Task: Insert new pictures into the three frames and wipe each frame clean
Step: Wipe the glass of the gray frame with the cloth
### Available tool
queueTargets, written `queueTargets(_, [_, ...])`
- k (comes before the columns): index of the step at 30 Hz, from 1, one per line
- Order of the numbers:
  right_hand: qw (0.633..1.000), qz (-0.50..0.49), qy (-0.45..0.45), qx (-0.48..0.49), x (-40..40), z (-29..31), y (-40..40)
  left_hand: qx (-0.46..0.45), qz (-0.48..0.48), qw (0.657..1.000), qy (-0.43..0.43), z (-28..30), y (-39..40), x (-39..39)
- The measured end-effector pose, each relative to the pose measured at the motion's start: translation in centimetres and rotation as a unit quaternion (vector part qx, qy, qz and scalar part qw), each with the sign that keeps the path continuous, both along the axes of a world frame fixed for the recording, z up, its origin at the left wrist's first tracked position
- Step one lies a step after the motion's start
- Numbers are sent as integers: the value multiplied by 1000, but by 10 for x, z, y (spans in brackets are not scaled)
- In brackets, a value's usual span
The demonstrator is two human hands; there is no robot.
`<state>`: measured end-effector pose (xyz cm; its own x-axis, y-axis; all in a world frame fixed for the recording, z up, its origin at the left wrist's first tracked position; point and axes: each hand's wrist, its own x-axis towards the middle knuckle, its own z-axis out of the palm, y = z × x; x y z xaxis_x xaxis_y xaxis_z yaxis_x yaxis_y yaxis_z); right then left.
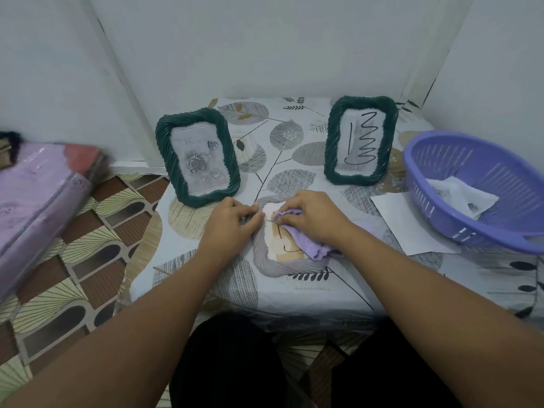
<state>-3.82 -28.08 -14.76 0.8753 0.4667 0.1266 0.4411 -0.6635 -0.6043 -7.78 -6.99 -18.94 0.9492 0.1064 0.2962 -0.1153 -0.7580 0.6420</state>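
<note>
The right hand [312,216] curls over a purple cloth [306,240], pressing it on the grey frame [265,257] lying flat; the left hand [232,225] grips the frame's left edge. Two green frames [197,156] stand behind.

The dark green twisted picture frame [197,159] at the left holds a rose picture with faint writing, too blurry to read.
</note>
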Motion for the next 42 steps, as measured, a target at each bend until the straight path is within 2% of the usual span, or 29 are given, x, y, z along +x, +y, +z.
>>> queueTargets(5, [998,54,16,-25,-5,2,-6,9,3,1000,-1,-1,1,1])
queueTargets(11, [999,15,-18,-40,0,1,7,12,2,1000,-4,-1,0,1])
queueTargets(16, [995,85,-10,-42,-6,1,-3,13,4,1000,-8,-2,1,1])
queueTargets(21, [999,33,-18,-36,-3,0,4,16,4,1000,-10,-2,1,2])
queueTargets(26, [996,85,16,-32,-10,4,-7,5,7,1000,-3,0,-1,1])
queueTargets(31, [998,60,-3,-29,-8,4,0,0,6,1000,-3,0,0,1])
queueTargets(35, [994,90,46,-41,-8,5,-8,-3,6,1000,0,0,0,2])
queueTargets(40, [998,64,-4,-29,-7,1,-3,0,7,1000,-1,0,0,1])
queueTargets(42, [997,73,12,-25,-9,0,-5,0,8,1000,0,0,0,2])
